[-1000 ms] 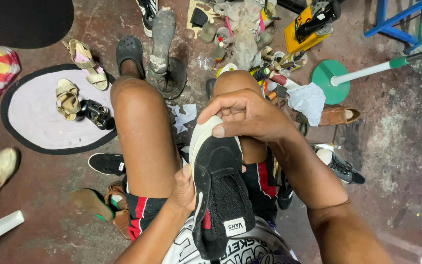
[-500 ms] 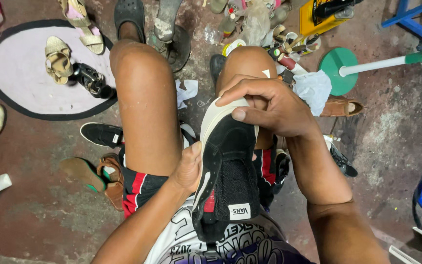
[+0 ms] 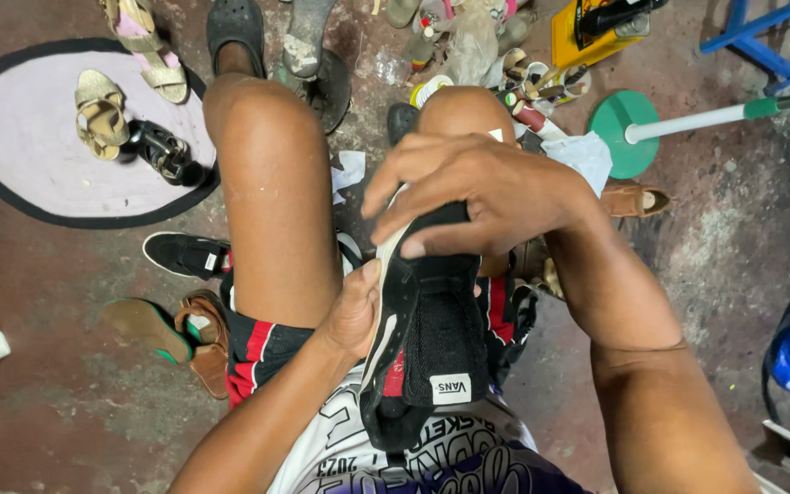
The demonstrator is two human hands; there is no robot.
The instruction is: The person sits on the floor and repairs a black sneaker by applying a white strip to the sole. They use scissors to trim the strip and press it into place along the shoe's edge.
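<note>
Gripping a black sneaker (image 3: 427,348) between the knees, heel end toward the body, both hands are engaged. Left hand (image 3: 354,311) clasps the sneaker's left side; thumb lies along the white sole edge, other fingers hidden behind. Right hand (image 3: 486,192) closes over the toe end, fingers curled together on top, fingertips at the sole rim. Further left on the floor: a second black sneaker (image 3: 186,254), brown sandal (image 3: 203,338). Beyond: oval mat (image 3: 38,192) bearing gold heeled sandals (image 3: 101,112). Far right: green-based pole (image 3: 637,133).
</note>
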